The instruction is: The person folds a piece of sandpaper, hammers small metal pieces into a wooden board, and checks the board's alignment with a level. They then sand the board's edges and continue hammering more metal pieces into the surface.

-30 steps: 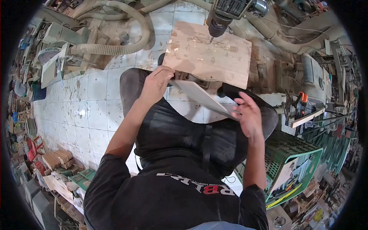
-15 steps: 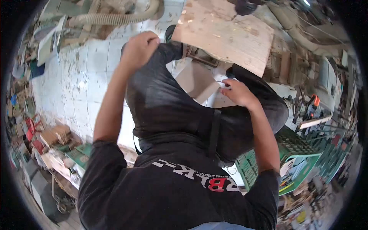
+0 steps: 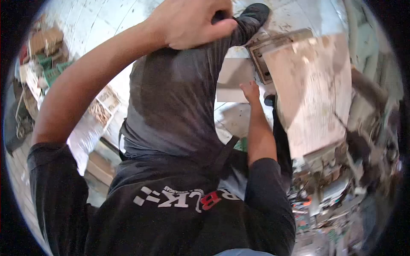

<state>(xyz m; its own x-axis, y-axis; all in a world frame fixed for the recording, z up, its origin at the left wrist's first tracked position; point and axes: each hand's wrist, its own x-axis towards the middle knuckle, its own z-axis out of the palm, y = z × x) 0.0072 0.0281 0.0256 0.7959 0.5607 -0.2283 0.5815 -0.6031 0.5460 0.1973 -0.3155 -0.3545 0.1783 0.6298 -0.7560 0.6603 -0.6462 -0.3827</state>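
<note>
My left hand (image 3: 192, 21) sits on my raised left knee, fingers curled around the dark trouser cloth. My right hand (image 3: 250, 91) reaches down between my legs and grips the right edge of a thin pale panel (image 3: 232, 79), which hangs low near the floor. To the right of that hand is a big worn wooden board (image 3: 311, 94) with pale stains, lying on a machine table. A metal frame (image 3: 265, 47) shows under the board's left edge.
My dark shoe (image 3: 256, 13) stands on the white tiled floor (image 3: 106, 17) at the top. Stacked wood pieces and a green crate (image 3: 47, 47) lie at the upper left. Blurred clutter of tools and parts (image 3: 333, 192) fills the lower right.
My head has tilted and turned, so the board swung to the right. My left hand let go of the panel and moved to my knee. My right hand lowered the panel between my legs.
</note>
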